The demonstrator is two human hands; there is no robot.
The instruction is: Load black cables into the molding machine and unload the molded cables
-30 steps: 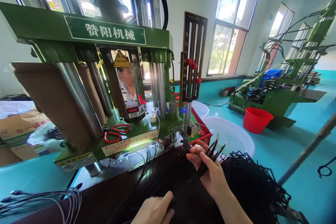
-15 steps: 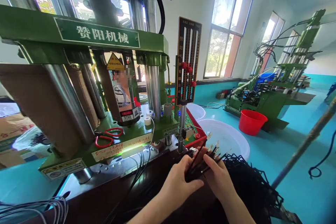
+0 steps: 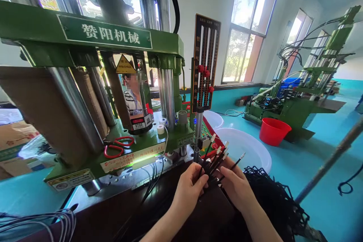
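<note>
Several black cables (image 3: 217, 164) with pale metal connector tips point up and fan out between my two hands. My left hand (image 3: 190, 186) is closed round the cables at their left side, thumb pressed toward the fingers. On the right side of the bunch, my right hand (image 3: 234, 183) grips cables between thumb and fingers, one of them leaning out to the right. Both hands are above the dark tabletop (image 3: 204, 215), in front of the green press (image 3: 159, 140). A tangled heap of black pieces (image 3: 269, 193) lies just right of my right hand.
Red-handled scissors (image 3: 117, 147) lie on the press base. Behind my hands are a red control panel (image 3: 210, 130) and a large white tub (image 3: 249, 147). A red bucket (image 3: 273, 131) stands by another green machine. Coiled grey cables (image 3: 61, 221) rest at lower left.
The cables between my hands have spread apart and their tips stand higher. My left thumb has come up against the cables. The view has shifted slightly.
</note>
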